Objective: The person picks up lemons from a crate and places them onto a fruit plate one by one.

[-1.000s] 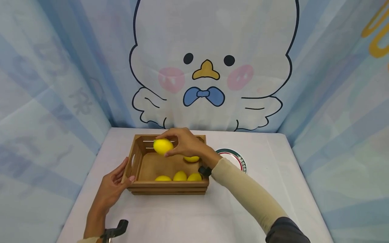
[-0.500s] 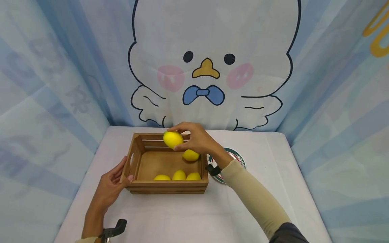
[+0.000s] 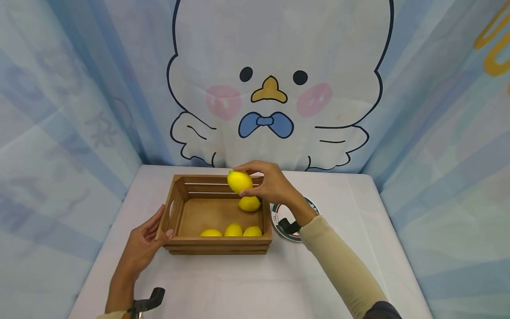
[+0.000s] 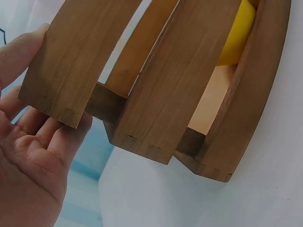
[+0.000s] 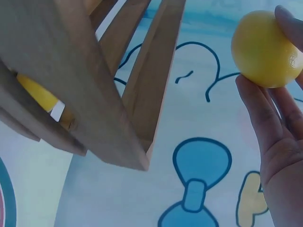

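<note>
Lemon [image 3: 238,180] pinched in your right hand [image 3: 272,182] is best held clear of the wooden crate [image 3: 219,247] while your left hand [image 3: 142,248] grips the crate's left end.

I could read no full word anywhere. The plate [image 3: 275,217] next to me had small lettering [image 3: 314,207] on its rim, too tiny to make out. The right curtain [image 3: 442,150] carried big yellow-orange characters [image 3: 495,69] near its top, cut off by the view edge; I couldn't tell which. The left curtain [image 3: 63,155] showed faint, washed-out characters [image 3: 101,129], also illegible to me.
</note>
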`<state>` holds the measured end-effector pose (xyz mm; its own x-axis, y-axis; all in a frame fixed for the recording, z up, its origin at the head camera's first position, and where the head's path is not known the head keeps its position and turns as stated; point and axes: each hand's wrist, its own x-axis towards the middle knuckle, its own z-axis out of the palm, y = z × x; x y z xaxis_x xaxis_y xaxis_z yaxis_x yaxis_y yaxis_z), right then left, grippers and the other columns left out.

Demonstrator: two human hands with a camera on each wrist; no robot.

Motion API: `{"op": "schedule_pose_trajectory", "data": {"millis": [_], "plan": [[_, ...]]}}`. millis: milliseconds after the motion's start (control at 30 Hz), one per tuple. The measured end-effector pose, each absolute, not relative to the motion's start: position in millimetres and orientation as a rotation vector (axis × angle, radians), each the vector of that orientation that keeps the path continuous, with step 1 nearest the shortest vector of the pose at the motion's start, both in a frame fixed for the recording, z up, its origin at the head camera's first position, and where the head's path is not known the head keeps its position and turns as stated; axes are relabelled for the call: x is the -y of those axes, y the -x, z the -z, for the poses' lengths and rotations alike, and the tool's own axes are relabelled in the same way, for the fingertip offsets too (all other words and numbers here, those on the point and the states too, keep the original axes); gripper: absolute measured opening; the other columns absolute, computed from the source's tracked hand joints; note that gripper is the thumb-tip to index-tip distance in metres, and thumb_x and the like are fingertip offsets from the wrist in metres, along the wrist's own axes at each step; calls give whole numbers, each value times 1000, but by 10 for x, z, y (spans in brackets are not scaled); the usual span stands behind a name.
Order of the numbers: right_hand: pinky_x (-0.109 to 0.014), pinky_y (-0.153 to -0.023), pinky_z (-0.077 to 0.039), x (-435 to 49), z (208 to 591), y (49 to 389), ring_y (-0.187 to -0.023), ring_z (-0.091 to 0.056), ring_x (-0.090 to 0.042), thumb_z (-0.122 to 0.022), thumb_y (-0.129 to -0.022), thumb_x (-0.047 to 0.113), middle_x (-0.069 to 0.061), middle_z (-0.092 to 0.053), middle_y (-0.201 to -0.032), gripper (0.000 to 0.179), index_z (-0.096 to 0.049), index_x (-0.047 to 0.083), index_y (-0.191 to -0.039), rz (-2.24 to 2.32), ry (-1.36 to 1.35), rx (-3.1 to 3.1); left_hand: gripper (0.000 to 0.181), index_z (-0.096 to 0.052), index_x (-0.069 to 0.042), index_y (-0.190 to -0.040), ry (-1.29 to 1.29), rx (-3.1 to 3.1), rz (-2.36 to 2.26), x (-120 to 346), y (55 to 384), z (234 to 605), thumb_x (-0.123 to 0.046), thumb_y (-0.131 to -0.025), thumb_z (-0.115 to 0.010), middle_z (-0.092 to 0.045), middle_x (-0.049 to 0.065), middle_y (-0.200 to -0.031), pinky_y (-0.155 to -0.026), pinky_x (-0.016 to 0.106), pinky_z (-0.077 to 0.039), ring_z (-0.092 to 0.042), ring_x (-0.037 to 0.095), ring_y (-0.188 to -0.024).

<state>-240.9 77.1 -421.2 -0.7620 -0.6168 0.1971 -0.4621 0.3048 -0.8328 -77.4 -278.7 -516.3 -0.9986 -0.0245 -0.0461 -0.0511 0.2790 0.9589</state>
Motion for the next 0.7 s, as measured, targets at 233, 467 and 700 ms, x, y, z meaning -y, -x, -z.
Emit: {"op": "schedule_pose_trajectory", "data": {"millis": [233,467,700], "plan": [[-40,-102,-62,-966,4235,2420,-122,-66,-23,-93,-83,17,4,-68,-139,59,-72,26,-138,1500,949,-2447,81,-25,-13,-169,81,-2493,-1861,2790,777,5154,-18,-104,-71,-27,16,-174,-98,1,-44,-34,48,-156],[-42,-105,-61,-1181,4309,2447,-124,-65,-23,-93,-83,18,5,-68,-142,61,-71,29,-139,1512,864,-2496,79,-26,-16,-169,80,-2494,-1858,2794,773,5157,-17,-104,-71,-26,17,-174,-99,1,-44,-33,46,-155],[-46,-106,-60,-1336,4384,2450,-122,-64,-24,-94,-83,18,4,-68,-140,60,-71,29,-138,1558,771,-2517,79,-24,-14,-170,87,-2520,-1813,2792,773,5164,-21,-105,-70,-25,17,-175,-100,1,-44,-34,46,-155]]}}
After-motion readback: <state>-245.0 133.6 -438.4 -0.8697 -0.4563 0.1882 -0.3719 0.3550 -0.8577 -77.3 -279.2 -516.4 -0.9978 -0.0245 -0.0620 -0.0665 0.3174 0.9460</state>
